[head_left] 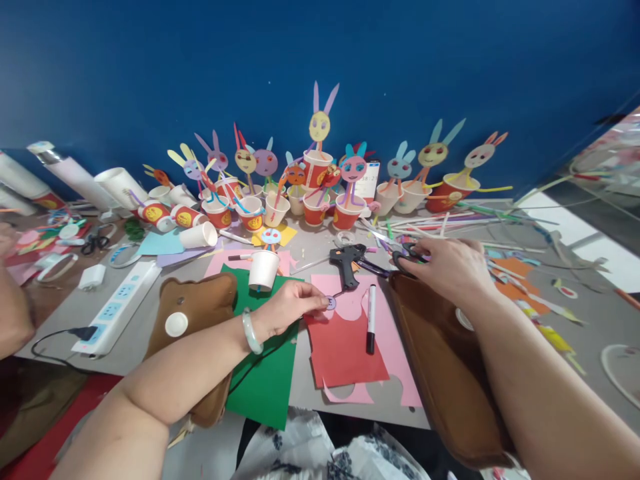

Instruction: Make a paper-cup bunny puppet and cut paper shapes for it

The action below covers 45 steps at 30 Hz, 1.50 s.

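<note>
My left hand (290, 305) pinches a small purple paper disc (331, 303) over the red paper sheet (345, 350). It wears a pale green bangle (251, 331). Farther right, my right hand (447, 268) is closed on the handles of black scissors (407, 254), next to a black glue gun (347, 262). A black marker (371, 318) lies on the pink paper (390, 333) between my hands. A white paper cup (263, 269) stands upside down on the green paper (265, 380).
Several paper-cup rabbit figures (320, 167) line the back by the blue wall. Brown pads (193, 313) (440, 360) lie under both forearms. A white power strip (117, 307) and another person's arm (13, 307) are at the left. Straws (450, 223) and paper scraps lie scattered at the right.
</note>
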### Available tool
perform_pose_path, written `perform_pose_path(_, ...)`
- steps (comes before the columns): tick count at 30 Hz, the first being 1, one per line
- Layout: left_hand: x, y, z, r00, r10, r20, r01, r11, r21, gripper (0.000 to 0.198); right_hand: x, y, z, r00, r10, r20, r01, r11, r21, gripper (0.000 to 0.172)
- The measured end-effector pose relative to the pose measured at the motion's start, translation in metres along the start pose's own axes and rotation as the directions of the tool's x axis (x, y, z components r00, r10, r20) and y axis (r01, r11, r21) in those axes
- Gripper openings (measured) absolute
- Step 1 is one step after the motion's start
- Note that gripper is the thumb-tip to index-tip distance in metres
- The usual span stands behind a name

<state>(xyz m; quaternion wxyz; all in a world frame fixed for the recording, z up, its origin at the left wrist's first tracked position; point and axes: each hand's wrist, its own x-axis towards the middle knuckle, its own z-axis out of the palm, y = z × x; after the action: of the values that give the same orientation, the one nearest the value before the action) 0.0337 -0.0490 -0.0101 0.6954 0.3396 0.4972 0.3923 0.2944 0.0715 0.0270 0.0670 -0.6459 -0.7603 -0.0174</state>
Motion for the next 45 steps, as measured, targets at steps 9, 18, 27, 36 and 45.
perform_pose_path(9, -0.003, 0.0, 0.002, 1.0, -0.015, 0.001, 0.015, 0.999, -0.04, 0.039, 0.001, 0.008, 0.002, 0.995, -0.064, 0.073, 0.073, 0.989, -0.125, 0.032)
perform_pose_path(18, -0.001, -0.004, 0.003, 0.999, 0.033, 0.005, -0.033, 0.998, -0.055, 0.041, 0.005, 0.013, 0.001, 0.998, 0.015, 0.054, -0.012, 0.998, -0.061, 0.038)
perform_pose_path(27, 0.002, -0.008, 0.002, 0.997, 0.074, 0.018, -0.073, 0.996, -0.059, 0.046, -0.026, -0.016, -0.009, 0.936, -0.304, -0.179, 0.353, 0.818, 0.455, 0.027)
perform_pose_path(36, -0.001, -0.008, 0.002, 0.991, 0.124, 0.045, -0.128, 0.988, 0.091, 0.038, -0.069, -0.069, 0.009, 0.791, -0.6, 0.119, 0.355, 0.609, 0.709, 0.023)
perform_pose_path(45, 0.004, -0.01, 0.003, 1.0, 0.022, 0.014, -0.02, 0.997, -0.079, 0.042, -0.051, -0.057, 0.008, 0.828, -0.551, 0.108, 0.369, 0.679, 0.634, 0.025)
